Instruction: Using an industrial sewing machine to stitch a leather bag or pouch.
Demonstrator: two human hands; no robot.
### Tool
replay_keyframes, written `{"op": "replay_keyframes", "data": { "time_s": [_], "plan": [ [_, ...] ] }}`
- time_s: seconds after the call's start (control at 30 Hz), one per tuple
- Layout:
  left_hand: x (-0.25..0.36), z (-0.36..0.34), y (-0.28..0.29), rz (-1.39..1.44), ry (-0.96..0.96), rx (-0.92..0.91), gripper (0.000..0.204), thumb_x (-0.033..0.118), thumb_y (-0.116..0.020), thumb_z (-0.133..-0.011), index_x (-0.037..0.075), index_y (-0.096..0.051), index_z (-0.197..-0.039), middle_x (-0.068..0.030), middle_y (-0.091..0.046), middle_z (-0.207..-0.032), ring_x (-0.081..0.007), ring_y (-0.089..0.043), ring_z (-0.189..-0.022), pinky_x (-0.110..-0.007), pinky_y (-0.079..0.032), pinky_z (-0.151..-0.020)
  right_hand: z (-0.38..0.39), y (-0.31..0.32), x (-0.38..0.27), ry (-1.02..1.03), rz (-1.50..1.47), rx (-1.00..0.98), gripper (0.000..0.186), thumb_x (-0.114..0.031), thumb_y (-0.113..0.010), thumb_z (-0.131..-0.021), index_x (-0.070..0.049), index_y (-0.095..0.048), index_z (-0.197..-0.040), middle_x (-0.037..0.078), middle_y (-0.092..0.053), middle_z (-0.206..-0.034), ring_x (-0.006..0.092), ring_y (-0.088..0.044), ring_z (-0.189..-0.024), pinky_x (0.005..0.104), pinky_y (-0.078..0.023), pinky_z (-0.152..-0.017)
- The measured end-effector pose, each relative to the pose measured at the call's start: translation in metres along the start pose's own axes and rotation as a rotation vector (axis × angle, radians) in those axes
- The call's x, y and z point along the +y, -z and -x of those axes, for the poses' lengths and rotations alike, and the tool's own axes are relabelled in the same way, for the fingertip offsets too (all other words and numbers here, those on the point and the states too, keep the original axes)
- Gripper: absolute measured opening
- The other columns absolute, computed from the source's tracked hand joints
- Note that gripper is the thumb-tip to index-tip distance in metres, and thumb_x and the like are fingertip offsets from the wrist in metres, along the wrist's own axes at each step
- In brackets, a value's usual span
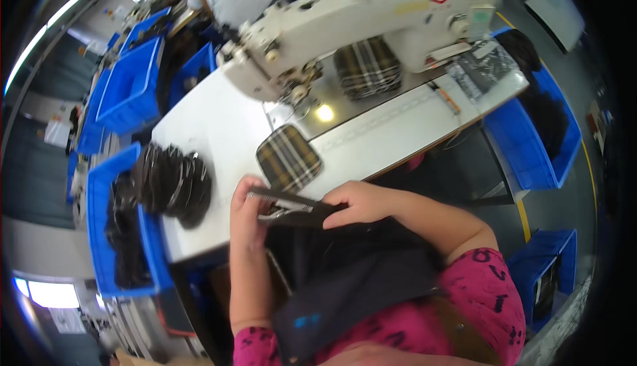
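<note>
My left hand (248, 208) and my right hand (356, 203) hold a dark fabric piece with a zipper (295, 216) between them, over the table's near edge. Pale zipper teeth run along its top side. The fingers of both hands are closed on it, one at each end. Just beyond my left hand, a plaid fabric piece (290, 158) with rounded corners lies flat on the white table (199, 117). A white sewing machine (358, 17) stands behind it, its lamp lit. Under the machine's arm sits a stack of plaid pieces (368, 67).
At the table's left edge stands a pile of dark, shiny pieces (174, 183), beside a blue bin (99, 200) of dark material. An orange-handled tool (446, 98) and a clear plastic bag (490, 67) lie at the right. Another blue bin (524, 150) stands beyond the right end.
</note>
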State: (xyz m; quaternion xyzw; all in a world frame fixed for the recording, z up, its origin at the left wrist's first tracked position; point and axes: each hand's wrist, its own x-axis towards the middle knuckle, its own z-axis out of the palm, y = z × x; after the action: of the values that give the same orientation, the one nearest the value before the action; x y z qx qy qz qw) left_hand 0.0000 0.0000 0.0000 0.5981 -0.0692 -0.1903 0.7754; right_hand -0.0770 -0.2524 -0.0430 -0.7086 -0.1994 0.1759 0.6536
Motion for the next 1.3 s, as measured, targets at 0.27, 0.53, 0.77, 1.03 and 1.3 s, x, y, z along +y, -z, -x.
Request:
{"op": "replay_keyframes", "data": {
  "time_s": [0.27, 0.53, 0.77, 1.03, 1.3],
  "plan": [
    [0.034, -0.021, 0.022, -0.299, 0.110, -0.383, 0.040, 0.035, -0.069, -0.092, 0.004, -0.064, -0.118, -0.0022, -0.068, -0.108, -0.0124, -0.062, -0.100, -0.028, -0.047, -0.090, -0.013, 0.002, 0.000, 0.081, 0.215, 0.212, 0.034, -0.027, -0.073, -0.096, 0.002, -0.064, -0.083, 0.013, -0.054, -0.067, 0.0220, -0.049, -0.062, 0.0359, -0.044, -0.062],
    [0.033, -0.027, 0.009, -0.562, 0.288, -0.249, 0.017, 0.019, -0.076, -0.096, 0.004, -0.070, -0.100, 0.0004, -0.069, -0.095, -0.0076, -0.058, -0.089, -0.025, -0.049, -0.081, -0.025, -0.013, 0.000, 0.174, 0.342, 0.346, 0.033, -0.026, -0.074, -0.094, 0.000, -0.062, -0.078, 0.014, -0.058, -0.070, 0.0342, -0.059, -0.069, 0.0430, -0.046, -0.064],
    [0.016, -0.049, 0.014, -0.556, -0.092, -0.218, 0.009, 0.015, -0.072, -0.099, 0.006, -0.069, -0.099, 0.0025, -0.068, -0.091, -0.0065, -0.058, -0.087, -0.024, -0.048, -0.080, -0.038, 0.010, -0.014, 0.131, 0.516, 0.170, 0.037, -0.039, -0.069, -0.098, -0.004, -0.068, -0.085, 0.013, -0.062, -0.070, 0.0357, -0.062, -0.067, 0.0448, -0.049, -0.063],
    [0.035, -0.094, 0.038, -0.359, 0.131, -0.372, 0.013, 0.018, -0.071, -0.099, 0.006, -0.065, -0.096, 0.0016, -0.066, -0.082, -0.0073, -0.061, -0.079, -0.024, -0.049, -0.078, -0.087, 0.085, -0.003, 0.280, 1.022, 0.155, 0.038, -0.038, -0.075, -0.089, -0.009, -0.075, -0.113, 0.005, -0.073, -0.121, 0.0194, -0.065, -0.100, 0.0358, -0.052, -0.079],
    [0.051, -0.159, 0.019, -1.000, 0.039, -0.451, 0.017, 0.018, -0.074, -0.095, 0.003, -0.070, -0.101, -0.0045, -0.070, -0.082, -0.0142, -0.061, -0.076, -0.029, -0.051, -0.075, -0.109, 0.085, 0.010, 0.592, 1.421, 0.009, 0.064, -0.047, -0.077, -0.080, 0.004, -0.071, -0.119, 0.011, -0.071, -0.126, 0.0200, -0.059, -0.108, 0.0338, -0.045, -0.085]
  ]
}}
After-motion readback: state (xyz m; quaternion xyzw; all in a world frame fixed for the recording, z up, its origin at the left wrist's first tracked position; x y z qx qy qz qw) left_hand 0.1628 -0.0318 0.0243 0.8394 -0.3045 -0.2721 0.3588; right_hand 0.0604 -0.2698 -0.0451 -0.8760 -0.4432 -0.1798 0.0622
